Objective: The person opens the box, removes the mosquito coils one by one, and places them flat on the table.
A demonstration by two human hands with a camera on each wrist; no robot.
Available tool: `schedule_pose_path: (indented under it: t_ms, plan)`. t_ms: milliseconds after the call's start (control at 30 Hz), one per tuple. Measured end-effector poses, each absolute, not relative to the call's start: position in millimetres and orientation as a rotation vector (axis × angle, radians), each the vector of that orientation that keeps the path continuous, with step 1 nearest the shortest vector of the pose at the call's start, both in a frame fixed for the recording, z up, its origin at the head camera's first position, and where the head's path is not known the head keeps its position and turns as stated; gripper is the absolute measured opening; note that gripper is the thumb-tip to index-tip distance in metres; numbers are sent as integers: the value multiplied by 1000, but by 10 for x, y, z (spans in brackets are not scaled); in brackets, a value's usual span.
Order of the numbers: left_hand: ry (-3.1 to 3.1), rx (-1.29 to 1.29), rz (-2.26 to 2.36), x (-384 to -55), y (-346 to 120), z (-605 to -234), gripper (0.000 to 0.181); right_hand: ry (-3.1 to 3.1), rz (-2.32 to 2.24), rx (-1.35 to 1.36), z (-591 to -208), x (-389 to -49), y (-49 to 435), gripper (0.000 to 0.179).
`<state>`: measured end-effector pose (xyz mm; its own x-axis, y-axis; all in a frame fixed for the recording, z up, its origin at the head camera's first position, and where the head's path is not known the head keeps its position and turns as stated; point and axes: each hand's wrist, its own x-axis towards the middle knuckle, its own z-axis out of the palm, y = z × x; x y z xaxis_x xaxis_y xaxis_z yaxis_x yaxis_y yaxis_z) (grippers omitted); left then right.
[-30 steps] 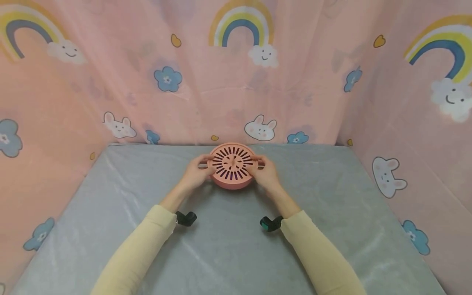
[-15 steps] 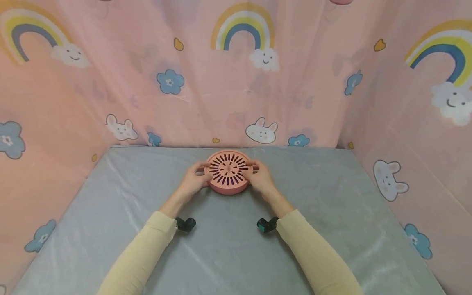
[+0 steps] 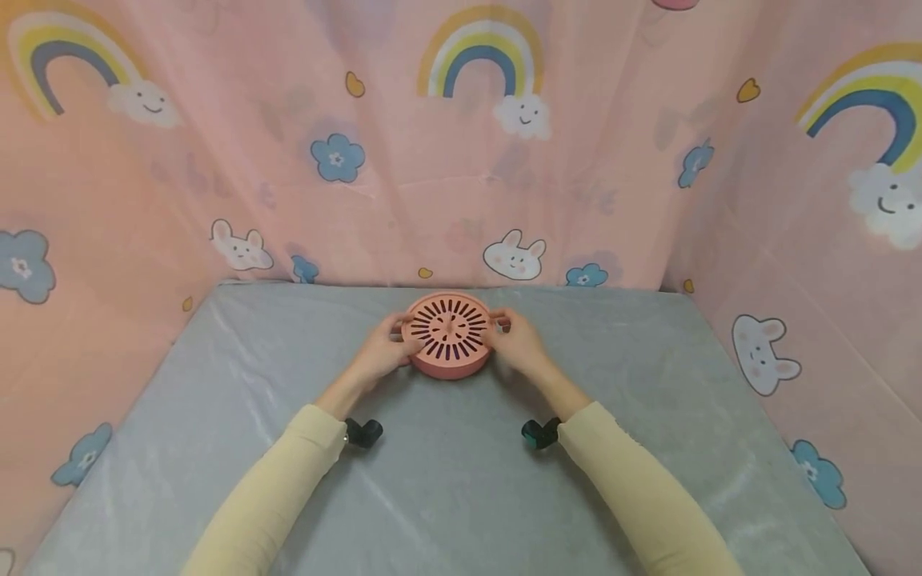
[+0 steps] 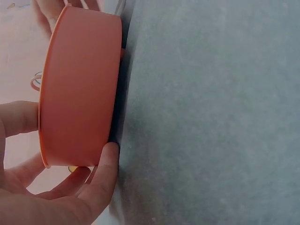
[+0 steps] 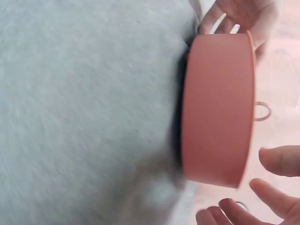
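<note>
Head view: what lies closest, on the near side of the pink round box (image 3: pixel 450 370)?

Two pale sleeves (image 3: pixel 266 488), one toward each side of the box; black wrist devices (image 3: pixel 365 434) at the cuffs; grey cloth (image 3: pixel 439 496) spreads between them up to the box's near wall, and broadly to its left and right, so the most room lies there.

And the hands?

Left hand (image 3: pixel 378 350) at the box's left side, gripping it, thumb at the rim and a fingertip at the bottom edge; right hand (image 3: pixel 520 344) at the box's right, fingers parted and loosely bent; the right wrist view shows them just beside the wall, a gap between.

Now the box; what does it hold?

It sits between the hands, lid (image 3: pixel 450 326) up; dark slots ring that lid, and I can't tell what is inside; a small loop (image 5: pixel 270 111) stands on it; a dark strip (image 4: pixel 121 103) shows under the base, so I can't say whether it rests on the cloth.

Beyond?

The cloth's far edge, just behind the box; then a patterned pink curtain (image 3: pixel 432 200), behind the box and well off to both sides of it.
</note>
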<state>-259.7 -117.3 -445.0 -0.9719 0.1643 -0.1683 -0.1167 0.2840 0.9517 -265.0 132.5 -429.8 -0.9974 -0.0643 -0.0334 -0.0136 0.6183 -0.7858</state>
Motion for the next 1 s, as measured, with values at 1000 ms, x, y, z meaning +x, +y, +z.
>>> schedule_pose_path:
  t_ms: [1000]
  plan:
    - [2369,44,1690,-2586,-1156,-4425,60,2350,-1793,-83,-4247,-2830,762,45]
